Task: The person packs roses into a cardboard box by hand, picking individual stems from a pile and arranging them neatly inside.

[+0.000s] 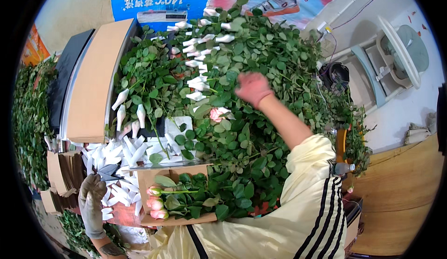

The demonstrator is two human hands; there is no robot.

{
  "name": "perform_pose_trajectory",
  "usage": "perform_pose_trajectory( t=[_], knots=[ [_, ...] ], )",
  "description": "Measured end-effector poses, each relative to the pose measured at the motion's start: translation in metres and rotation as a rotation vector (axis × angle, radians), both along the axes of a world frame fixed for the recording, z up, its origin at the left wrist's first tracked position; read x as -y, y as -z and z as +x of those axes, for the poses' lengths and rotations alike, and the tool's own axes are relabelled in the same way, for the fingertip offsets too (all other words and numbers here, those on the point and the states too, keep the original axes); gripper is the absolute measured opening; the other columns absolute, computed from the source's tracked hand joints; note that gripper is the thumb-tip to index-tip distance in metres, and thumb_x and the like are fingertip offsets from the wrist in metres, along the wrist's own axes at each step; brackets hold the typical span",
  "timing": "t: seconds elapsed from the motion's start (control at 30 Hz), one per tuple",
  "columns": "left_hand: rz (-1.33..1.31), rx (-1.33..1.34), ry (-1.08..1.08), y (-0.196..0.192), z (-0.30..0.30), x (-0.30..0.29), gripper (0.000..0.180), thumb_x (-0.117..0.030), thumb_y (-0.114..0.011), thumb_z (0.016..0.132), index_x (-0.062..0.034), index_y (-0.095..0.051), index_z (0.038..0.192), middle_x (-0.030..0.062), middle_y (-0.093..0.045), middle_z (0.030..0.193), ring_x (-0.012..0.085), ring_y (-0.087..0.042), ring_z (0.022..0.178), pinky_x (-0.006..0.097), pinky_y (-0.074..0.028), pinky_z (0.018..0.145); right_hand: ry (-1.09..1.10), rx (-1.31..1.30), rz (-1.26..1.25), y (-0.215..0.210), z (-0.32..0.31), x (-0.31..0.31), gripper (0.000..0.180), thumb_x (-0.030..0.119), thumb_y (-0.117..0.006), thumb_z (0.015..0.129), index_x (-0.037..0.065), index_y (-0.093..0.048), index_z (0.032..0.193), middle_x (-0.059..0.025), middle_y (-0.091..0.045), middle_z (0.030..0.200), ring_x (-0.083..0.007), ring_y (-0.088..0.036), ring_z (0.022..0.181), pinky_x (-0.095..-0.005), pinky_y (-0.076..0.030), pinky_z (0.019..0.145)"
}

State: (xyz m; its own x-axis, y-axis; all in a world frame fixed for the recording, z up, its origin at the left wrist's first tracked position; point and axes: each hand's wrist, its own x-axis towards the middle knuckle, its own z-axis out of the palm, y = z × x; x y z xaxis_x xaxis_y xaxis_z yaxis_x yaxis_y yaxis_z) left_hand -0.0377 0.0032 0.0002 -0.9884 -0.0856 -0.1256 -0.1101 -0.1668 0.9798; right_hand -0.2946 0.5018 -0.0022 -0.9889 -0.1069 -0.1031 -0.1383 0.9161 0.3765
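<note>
Roses (156, 203): three pink ones lie stripped on my cardboard tray (179, 220); the heap (260, 73) remains. My right hand (253, 87) reaches into it, grip hidden. My left hand (91, 195) holds scissors (108, 172).

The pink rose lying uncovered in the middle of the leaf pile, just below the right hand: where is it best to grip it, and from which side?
Probably from above, on the stem right behind the pink rose, not on the bloom. The flower lies bare on the leaves and its petals look easily crushed; the stem itself is hidden under foliage. The right hand hovers just above.
</note>
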Motion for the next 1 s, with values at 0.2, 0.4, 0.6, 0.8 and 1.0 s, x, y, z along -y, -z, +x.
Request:
perform_pose_trajectory(
  t=[0.2,0.4,0.6,0.8,1.0],
  knots=[
    [0.123,-0.005,0.019,0.012,0.013,0.0,0.065,-0.04,-0.061,0.085,0.0022,-0.038,0.129,0.0115,-0.052,0.12,0.0193,-0.056,0.103,0.034,-0.043,0.093,-0.079,-0.107,0.15,0.155,-0.003,-0.03,0.017,0.022,-0.049,0.082,0.01,-0.057,0.09,-0.0084,-0.061,0.082,-0.0232,-0.06,0.083,-0.0362,-0.044,0.069],
    [0.028,-0.004,0.012,0.006,0.022,-0.008,0.07,-0.048,-0.063,0.081,0.0021,-0.043,0.126,0.0117,-0.052,0.121,0.0181,-0.056,0.101,0.032,-0.046,0.086,-0.143,-0.234,0.023,0.064,0.022,-0.032,0.015,0.018,-0.044,0.085,0.018,-0.054,0.074,-0.0007,-0.056,0.07,-0.0179,-0.057,0.068,-0.0327,-0.041,0.057],
    [0.106,-0.09,-0.006,-0.002,0.032,-0.013,0.069,-0.046,-0.064,0.08,0.003,-0.044,0.124,0.011,-0.059,0.104,0.0143,-0.058,0.084,0.029,-0.047,0.075,-0.233,-0.693,0.052,-0.111,0.039,-0.076,0.028,0.01,-0.053,0.072,0.019,-0.06,0.097,-0.0056,-0.059,0.097,-0.022,-0.06,0.08,-0.0324,-0.047,0.067],
    [0.108,-0.163,0.197,-0.028,0.018,-0.035,0.064,-0.043,-0.065,0.08,0.0021,-0.047,0.121,0.0086,-0.059,0.084,0.0136,-0.057,0.065,0.026,-0.048,0.061,-0.189,-0.752,-0.26,-0.122,0.01,-0.085,0.022,0.014,-0.053,0.077,0.014,-0.057,0.099,-0.007,-0.059,0.093,-0.0212,-0.058,0.082,-0.033,-0.045,0.069],
    [0.004,-0.193,0.349,-0.06,0.017,-0.091,0.064,-0.048,-0.065,0.079,0.0036,-0.052,0.116,0.0141,-0.063,0.085,0.0189,-0.062,0.07,0.028,-0.049,0.064,-0.218,-0.447,0.13,-0.015,-0.005,-0.075,0.019,0.018,-0.043,0.085,0.022,-0.06,0.094,-0.0057,-0.057,0.094,-0.0231,-0.059,0.083,-0.0317,-0.044,0.068]
  ],
)
